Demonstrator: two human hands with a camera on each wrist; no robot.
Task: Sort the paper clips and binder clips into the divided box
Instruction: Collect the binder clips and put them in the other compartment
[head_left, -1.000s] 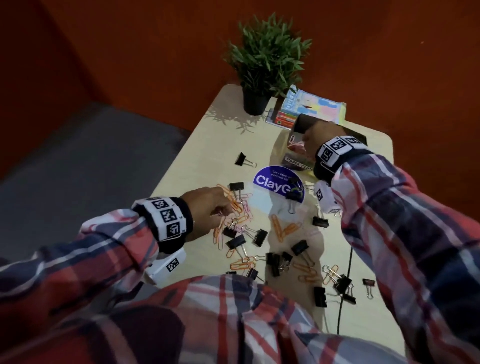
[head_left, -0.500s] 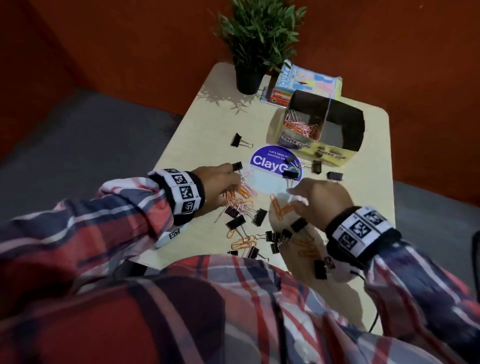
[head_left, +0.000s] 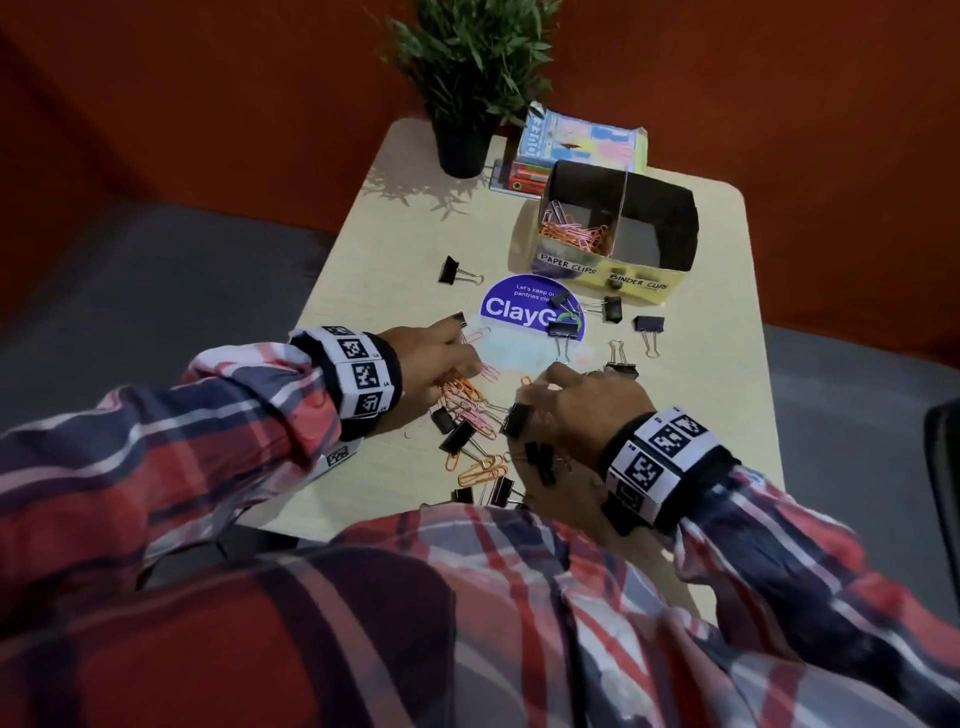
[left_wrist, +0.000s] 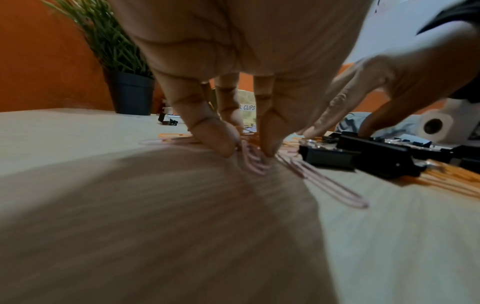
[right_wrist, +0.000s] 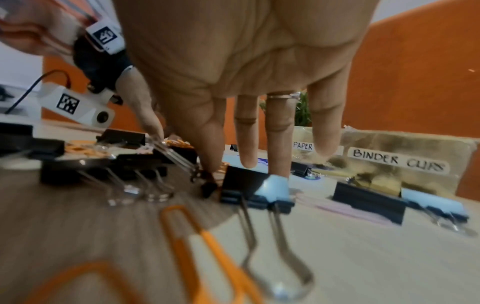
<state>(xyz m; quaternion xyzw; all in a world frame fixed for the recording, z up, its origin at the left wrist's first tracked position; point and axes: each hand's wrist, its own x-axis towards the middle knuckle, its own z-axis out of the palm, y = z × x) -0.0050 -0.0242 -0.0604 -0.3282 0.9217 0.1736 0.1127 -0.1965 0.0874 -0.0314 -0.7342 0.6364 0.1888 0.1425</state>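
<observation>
The yellow divided box (head_left: 644, 283) stands at the far right of the table. Its left half, labelled PAPER CLIPS, holds orange and pink paper clips (head_left: 569, 234); the BINDER CLIPS half looks dark. My left hand (head_left: 457, 358) is down on the loose pile, and its fingertips pinch a bunch of pink paper clips (left_wrist: 255, 164). My right hand (head_left: 561, 395) hovers over black binder clips (head_left: 517, 418), fingers straight and pointing down. One fingertip touches a binder clip (right_wrist: 246, 185). An orange paper clip (right_wrist: 202, 236) lies in front of it.
More binder clips (head_left: 649, 325) lie scattered between the pile and the box, around a blue ClayGo sticker (head_left: 519, 312). A potted plant (head_left: 467, 78) and a stack of books (head_left: 582, 140) stand at the table's far edge.
My right hand has come back from the box to the clips at the near side of the table. My left hand has stayed on the paper clip pile.
</observation>
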